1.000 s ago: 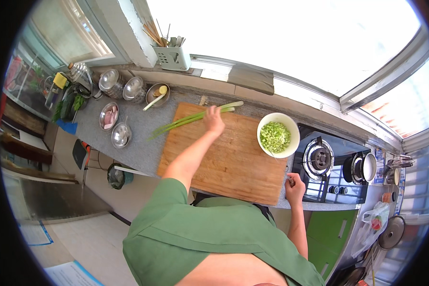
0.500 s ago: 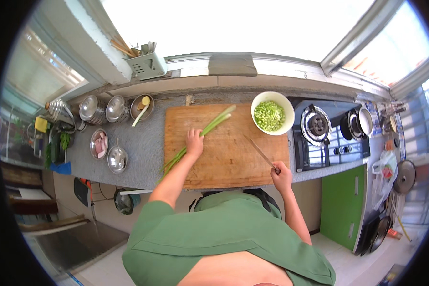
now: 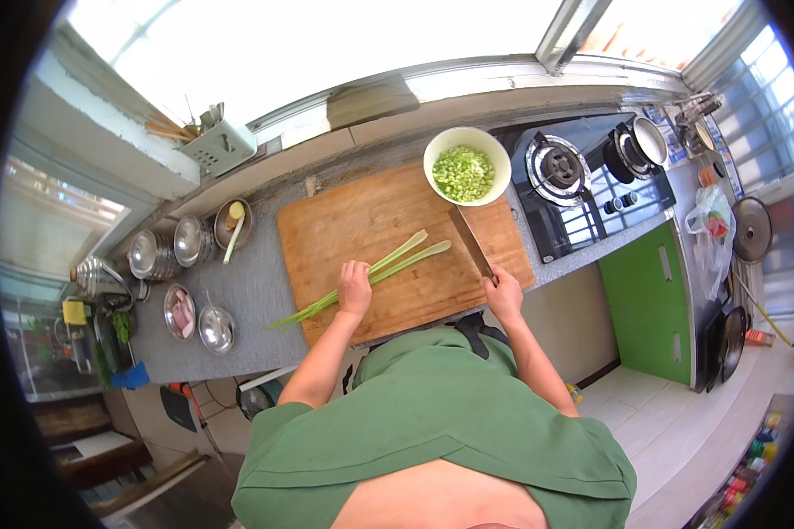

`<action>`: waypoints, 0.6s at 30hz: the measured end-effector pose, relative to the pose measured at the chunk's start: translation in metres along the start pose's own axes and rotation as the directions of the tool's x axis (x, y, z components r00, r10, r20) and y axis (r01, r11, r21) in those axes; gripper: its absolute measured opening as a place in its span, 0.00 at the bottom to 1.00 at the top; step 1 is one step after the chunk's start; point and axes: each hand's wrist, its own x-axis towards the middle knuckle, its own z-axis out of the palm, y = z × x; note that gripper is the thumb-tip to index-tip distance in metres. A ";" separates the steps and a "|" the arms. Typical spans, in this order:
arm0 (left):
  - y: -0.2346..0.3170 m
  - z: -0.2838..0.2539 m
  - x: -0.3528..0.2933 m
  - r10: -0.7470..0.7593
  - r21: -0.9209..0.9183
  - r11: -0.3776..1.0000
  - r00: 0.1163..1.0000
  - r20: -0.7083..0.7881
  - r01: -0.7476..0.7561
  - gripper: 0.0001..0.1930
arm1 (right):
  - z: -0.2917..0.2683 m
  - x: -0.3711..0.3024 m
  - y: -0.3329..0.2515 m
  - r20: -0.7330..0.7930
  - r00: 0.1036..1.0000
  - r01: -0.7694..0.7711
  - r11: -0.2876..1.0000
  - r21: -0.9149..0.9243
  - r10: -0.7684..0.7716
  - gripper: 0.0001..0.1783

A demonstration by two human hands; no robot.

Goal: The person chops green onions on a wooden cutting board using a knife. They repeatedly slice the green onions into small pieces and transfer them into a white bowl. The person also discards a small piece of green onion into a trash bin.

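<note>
The left hand [image 3: 355,287] is closed over a few long green stalks [image 3: 410,257] lying slantwise across the wooden cutting board [image 3: 362,216]; their pale ends point up and to the right, while the thin green ends reach past the board's left edge; the right hand [image 3: 505,293] grips the handle of a knife [image 3: 474,244] above the board's right part, its blade slanting away toward the pale bowl [image 3: 455,137] (whether the tip touches the bowl I cannot tell); that bowl, at the board's far right corner, holds chopped greens [image 3: 463,174]; the black stove [image 3: 604,172] sits beyond it to the right; a metal bowl of pink meat [image 3: 183,314] stands to the left on the counter [image 3: 260,282].
</note>
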 end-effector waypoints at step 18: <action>0.047 0.038 0.039 0.339 -0.095 0.941 0.914 0.221 -0.326 0.17 | 0.022 -0.008 -0.015 0.133 0.969 0.226 0.964 -0.143 -0.207 0.25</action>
